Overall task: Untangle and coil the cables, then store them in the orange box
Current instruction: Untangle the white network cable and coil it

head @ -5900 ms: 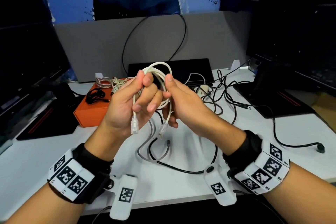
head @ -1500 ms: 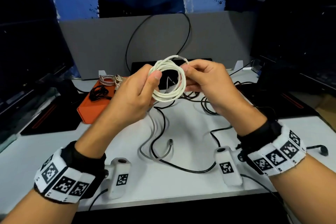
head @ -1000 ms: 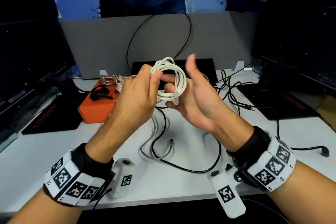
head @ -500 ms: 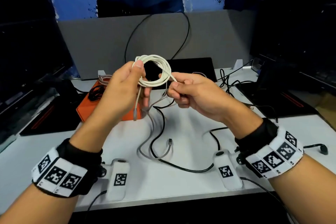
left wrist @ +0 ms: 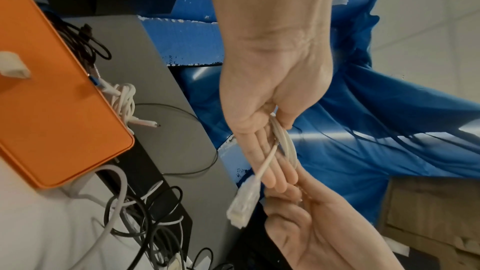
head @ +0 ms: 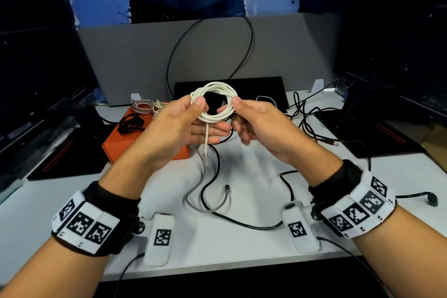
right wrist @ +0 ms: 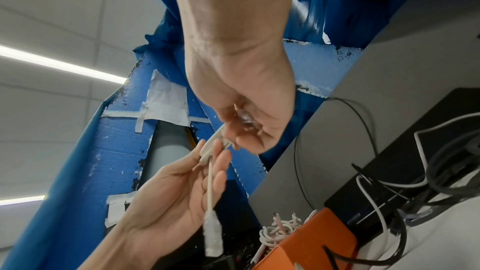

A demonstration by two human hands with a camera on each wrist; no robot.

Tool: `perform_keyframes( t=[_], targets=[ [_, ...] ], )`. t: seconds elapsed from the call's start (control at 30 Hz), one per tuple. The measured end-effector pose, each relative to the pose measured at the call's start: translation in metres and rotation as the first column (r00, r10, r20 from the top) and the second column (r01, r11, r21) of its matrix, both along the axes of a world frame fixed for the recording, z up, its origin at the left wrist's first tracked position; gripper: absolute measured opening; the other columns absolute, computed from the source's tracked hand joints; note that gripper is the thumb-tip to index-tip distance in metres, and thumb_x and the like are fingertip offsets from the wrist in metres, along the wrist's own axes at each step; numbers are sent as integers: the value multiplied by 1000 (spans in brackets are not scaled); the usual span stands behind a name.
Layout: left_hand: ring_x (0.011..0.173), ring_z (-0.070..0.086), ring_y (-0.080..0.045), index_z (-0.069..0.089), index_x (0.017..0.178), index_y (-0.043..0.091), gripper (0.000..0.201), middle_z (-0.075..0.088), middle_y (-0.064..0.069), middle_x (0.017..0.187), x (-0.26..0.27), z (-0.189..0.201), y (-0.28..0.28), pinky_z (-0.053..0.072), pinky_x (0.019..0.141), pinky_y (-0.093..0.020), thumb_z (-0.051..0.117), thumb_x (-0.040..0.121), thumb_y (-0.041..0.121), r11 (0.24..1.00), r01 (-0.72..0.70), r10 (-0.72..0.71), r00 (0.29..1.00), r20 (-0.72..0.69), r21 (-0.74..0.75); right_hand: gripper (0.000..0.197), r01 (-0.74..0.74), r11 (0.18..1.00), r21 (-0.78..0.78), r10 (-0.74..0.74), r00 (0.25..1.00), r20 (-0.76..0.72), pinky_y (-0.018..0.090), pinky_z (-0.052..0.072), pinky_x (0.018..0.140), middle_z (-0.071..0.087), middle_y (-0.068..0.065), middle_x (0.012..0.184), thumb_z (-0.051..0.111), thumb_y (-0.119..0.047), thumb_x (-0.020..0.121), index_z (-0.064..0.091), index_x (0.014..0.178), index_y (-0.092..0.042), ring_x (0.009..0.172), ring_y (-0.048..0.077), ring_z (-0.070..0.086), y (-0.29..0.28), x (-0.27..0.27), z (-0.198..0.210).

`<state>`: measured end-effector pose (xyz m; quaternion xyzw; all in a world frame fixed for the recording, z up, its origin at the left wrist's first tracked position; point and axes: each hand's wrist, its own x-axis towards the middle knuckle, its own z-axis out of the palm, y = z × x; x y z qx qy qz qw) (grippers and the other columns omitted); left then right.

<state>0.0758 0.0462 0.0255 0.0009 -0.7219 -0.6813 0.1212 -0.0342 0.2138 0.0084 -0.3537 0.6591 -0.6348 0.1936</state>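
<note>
Half a second ago the right hand was tugging one strand beside the coil; now it has come up and pinches the coil's right side. The white network cable is a round coil, held up in the air above the white desk.

On the far left of the desk sits one orange box, with three small cable bundles on top: one black, one braided, one white. The left hand pinches the coil's left side with its thumb, fingers straight underneath. One clear plug hangs down from the coil. Under the hands lie one grey cable and loose black cables; how many, I cannot tell.
</note>
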Motion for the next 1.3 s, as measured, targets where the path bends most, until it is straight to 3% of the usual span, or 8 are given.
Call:
perform_keyframes(
  t=[0.13, 0.23, 0.4, 0.57, 0.8, 0.97, 1.1, 1.3],
  targets=[
    [106, 72, -27, 58, 130, 13, 31, 74, -11, 118, -1, -3, -3, 58, 94, -44, 47, 107, 31, 996, 31, -27, 998, 49, -86, 39, -2, 1000, 9, 1, 995, 96, 38, 60, 89, 77, 10, 107, 41, -38, 111, 71, 114, -14, 88, 24, 76, 0, 2, -2],
    [93, 71, -21, 63, 122, 5, 30, 74, -11, 103, -5, -8, -6, 57, 92, -45, 62, 101, 28, 963, -134, 143, 989, 21, -232, 40, -7, 999, 44, 1, 990, 143, 40, 61, 85, 78, 12, 105, 41, -40, 111, 67, 118, -10, 88, 30, 78, -1, 0, -7],
    [79, 75, -21, 66, 113, -3, 29, 76, -9, 85, -6, -5, -12, 63, 82, -35, 66, 98, 21, 976, -189, 194, 980, 37, -111, 42, -22, 991, 132, 7, 994, 111, 42, 54, 102, 79, 9, 105, 45, -45, 108, 69, 122, -13, 104, 26, 74, -4, 1, -7],
    [71, 74, -19, 68, 113, -6, 29, 76, -16, 88, -6, -2, -19, 60, 66, -26, 66, 98, 19, 973, -212, 218, 973, 75, -90, 60, -192, 976, 100, 157, 947, 280, 45, 57, 95, 75, 19, 114, 40, -57, 106, 61, 135, -9, 98, 35, 73, -2, 3, -7],
    [71, 73, -21, 69, 117, -4, 36, 75, -20, 95, -7, -1, -26, 62, 69, -32, 66, 97, 25, 982, -180, 187, 973, 138, -64, 61, -256, 965, 52, 218, 901, 376, 44, 57, 88, 74, 21, 115, 38, -53, 107, 54, 140, -5, 91, 32, 72, -3, 7, -7],
    [66, 72, -21, 66, 123, 6, 27, 75, -18, 96, -4, 5, -31, 61, 58, -27, 65, 97, 14, 981, -191, 195, 971, 135, -42, 64, -261, 965, 26, 236, 908, 346, 40, 61, 78, 73, 23, 116, 42, -58, 104, 60, 135, -5, 91, 33, 72, -6, 10, -9],
    [62, 73, -18, 67, 120, 7, 23, 75, -15, 93, 5, 20, -58, 61, 56, -25, 62, 97, 8, 960, -278, 278, 958, 75, -6, 57, -173, 979, 110, 140, 956, 256, 45, 61, 88, 76, 14, 114, 40, -60, 104, 52, 139, -16, 107, 38, 72, -2, 9, -6],
    [61, 75, -14, 65, 116, 10, 17, 78, -6, 78, 21, 23, -129, 60, 55, -20, 57, 100, 9, 883, -453, 447, 892, 73, 123, 38, -119, 966, 228, 101, 991, 89, 49, 58, 95, 77, 9, 112, 50, -46, 106, 64, 127, -18, 98, 30, 76, 2, 4, -9]
  ],
)
